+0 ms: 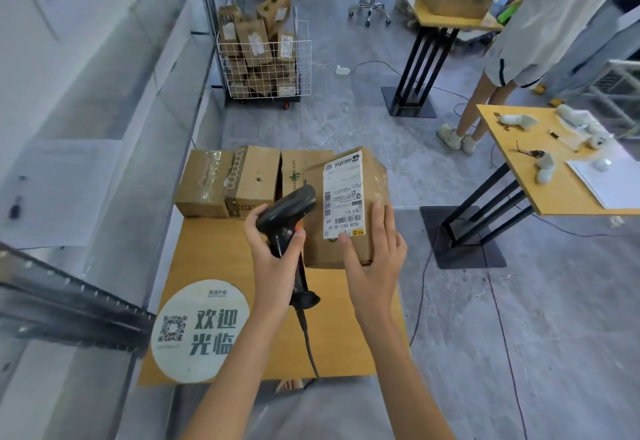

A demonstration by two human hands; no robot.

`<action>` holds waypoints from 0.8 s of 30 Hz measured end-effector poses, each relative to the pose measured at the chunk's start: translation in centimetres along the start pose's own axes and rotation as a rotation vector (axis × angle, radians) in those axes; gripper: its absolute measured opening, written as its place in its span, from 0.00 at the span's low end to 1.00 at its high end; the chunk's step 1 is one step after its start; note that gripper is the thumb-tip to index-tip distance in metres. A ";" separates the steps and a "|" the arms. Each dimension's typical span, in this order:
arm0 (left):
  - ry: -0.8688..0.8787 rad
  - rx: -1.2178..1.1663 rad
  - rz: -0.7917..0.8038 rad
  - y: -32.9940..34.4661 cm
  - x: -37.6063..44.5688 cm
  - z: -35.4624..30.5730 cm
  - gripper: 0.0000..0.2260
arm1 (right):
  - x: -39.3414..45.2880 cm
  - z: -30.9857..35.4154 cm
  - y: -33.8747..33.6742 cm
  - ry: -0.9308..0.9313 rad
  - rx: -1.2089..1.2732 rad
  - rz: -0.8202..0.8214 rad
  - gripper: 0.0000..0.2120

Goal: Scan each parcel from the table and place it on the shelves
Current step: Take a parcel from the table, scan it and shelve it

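Observation:
My left hand [273, 252] grips the handle of a black barcode scanner [289, 213], whose head points toward the white label [343, 194] of a brown cardboard parcel [372, 176]. My right hand [372, 252] holds that parcel at its near right corner, thumb on the label's lower edge. The parcel is tilted, its far end raised above the yellow table [221, 256]. Three more cardboard parcels [228, 181] stand in a row along the table's far edge. The scanner's cable [308, 335] trails toward me.
A round white sticker [199, 330] lies on the table's near left. Grey shelf rails [69, 301] run along the left. A wire cart [265, 59] full of parcels stands beyond. A person [540, 41] stands at right between two other yellow tables [540, 176].

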State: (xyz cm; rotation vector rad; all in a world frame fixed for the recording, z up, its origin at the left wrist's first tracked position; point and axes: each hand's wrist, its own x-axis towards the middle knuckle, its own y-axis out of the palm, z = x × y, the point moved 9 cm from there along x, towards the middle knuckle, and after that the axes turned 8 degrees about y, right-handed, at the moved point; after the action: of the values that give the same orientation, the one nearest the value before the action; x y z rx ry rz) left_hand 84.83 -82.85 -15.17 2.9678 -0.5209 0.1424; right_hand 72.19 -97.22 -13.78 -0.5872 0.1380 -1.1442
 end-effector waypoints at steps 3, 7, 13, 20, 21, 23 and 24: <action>0.135 0.049 0.066 -0.2 0.5 -3.1 0.28 | -0.2 0.8 -0.8 -0.024 -0.007 -0.085 0.34; 0.244 0.091 0.174 -0.2 0.3 -6.4 0.29 | -0.2 1.8 -2.2 -0.091 -0.018 -0.231 0.33; 0.181 0.048 0.238 -0.5 0.2 -6.5 0.28 | 0.0 2.4 -2.7 -0.149 -0.066 -0.361 0.32; 0.148 0.020 0.325 0.7 -0.2 -6.8 0.27 | 0.9 2.8 -2.5 -0.175 -0.160 -0.430 0.30; 0.149 0.019 0.331 0.9 -0.2 -6.9 0.26 | 1.1 2.8 -2.5 -0.170 -0.164 -0.433 0.30; 0.150 0.023 0.343 1.3 -0.2 -7.0 0.26 | 1.4 2.9 -2.4 -0.168 -0.172 -0.433 0.30; 0.150 0.025 0.349 1.4 -0.1 -7.1 0.26 | 1.6 3.0 -2.3 -0.169 -0.175 -0.430 0.30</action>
State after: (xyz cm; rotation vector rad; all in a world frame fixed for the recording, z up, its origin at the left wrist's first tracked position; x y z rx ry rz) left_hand 83.73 -83.10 -8.03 2.8301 -1.0156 0.4025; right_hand 72.20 -98.13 -9.76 -0.8945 -0.0372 -1.4999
